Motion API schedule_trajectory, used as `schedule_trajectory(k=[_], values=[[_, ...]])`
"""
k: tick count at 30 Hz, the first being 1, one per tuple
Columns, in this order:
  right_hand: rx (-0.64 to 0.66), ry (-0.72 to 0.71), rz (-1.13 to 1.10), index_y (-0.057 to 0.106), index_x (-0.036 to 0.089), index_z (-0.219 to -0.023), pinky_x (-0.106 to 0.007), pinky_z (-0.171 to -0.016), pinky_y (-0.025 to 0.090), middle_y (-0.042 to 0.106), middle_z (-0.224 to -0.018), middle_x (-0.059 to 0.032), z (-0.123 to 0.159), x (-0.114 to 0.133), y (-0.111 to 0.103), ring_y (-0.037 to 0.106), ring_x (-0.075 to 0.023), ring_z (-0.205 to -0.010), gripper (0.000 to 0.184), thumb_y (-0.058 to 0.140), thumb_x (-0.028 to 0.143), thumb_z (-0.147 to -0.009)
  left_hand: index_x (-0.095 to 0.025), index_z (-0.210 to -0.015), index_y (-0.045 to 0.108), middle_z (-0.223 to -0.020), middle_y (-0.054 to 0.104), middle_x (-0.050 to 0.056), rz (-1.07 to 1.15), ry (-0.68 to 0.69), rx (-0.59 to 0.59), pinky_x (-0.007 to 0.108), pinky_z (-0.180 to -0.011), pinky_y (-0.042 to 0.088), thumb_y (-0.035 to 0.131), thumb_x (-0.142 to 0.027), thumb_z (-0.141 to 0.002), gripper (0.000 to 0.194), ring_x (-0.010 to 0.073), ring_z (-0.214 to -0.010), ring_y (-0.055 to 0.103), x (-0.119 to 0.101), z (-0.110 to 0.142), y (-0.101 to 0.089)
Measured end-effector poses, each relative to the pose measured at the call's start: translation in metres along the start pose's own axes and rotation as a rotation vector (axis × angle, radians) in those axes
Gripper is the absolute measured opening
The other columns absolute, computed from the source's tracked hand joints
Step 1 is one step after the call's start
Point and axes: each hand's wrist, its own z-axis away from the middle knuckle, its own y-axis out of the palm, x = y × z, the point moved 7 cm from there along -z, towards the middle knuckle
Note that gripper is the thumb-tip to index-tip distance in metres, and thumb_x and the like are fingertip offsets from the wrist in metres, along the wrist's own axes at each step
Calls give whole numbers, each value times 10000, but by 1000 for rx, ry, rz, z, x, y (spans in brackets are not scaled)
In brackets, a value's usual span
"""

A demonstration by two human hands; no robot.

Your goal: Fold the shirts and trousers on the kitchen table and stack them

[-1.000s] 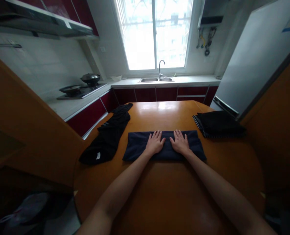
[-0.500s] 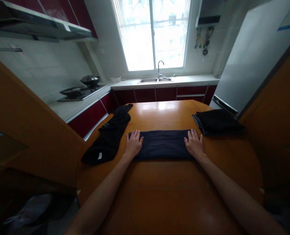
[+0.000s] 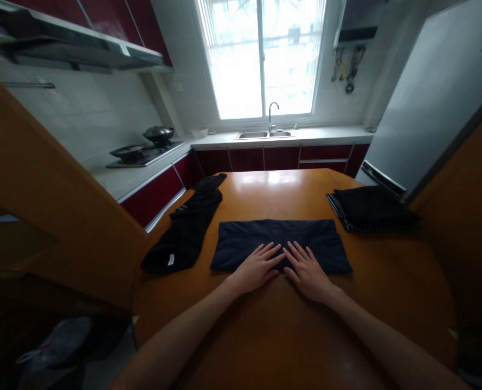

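Observation:
A dark navy garment [image 3: 241, 238], folded into a wide flat rectangle, lies across the middle of the wooden table [image 3: 273, 197]. What kind of garment it is cannot be made out. Both hands rest palm down on its near edge, close together at the centre. My left hand [image 3: 259, 267] has its fingers stretched out and spread, pointing right and away. My right hand [image 3: 307, 271] lies just beside it, fingers spread and angled toward the left. The fingertips of the two hands nearly meet. Neither hand grips the cloth.
Left of the navy garment lies a crumpled black garment [image 3: 187, 230] with a small white label. A stack of folded black clothes [image 3: 373, 208] sits at the right. Beyond the table are a sink [image 3: 252, 135], a stove [image 3: 143, 154] with pans, and a fridge [image 3: 423, 103].
Both hands have moved inward from the garment's left and right ends to the middle of its near edge. The whole view has shifted slightly.

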Motion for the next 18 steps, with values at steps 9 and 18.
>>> schedule_trajectory(k=[9, 18], values=[[-251, 507, 75, 706, 201, -974, -332, -842, 485, 711, -1021, -114, 4, -80, -76, 656, -243, -970, 233, 497, 304, -968, -254, -1254, 665, -1222, 653, 80, 55, 14, -202, 442, -1001, 516, 658, -259, -943, 311, 254, -1153, 592, -8, -11, -11], [-61, 813, -18, 759, 195, -857, -282, -720, 471, 767, -929, -114, 24, -163, -77, 716, -241, -909, 141, 633, 254, -834, -234, -1051, 681, -1001, 649, 61, 173, 70, -244, 364, -841, 572, 552, -166, -956, 174, 216, -943, 608, -12, -24, -12]])
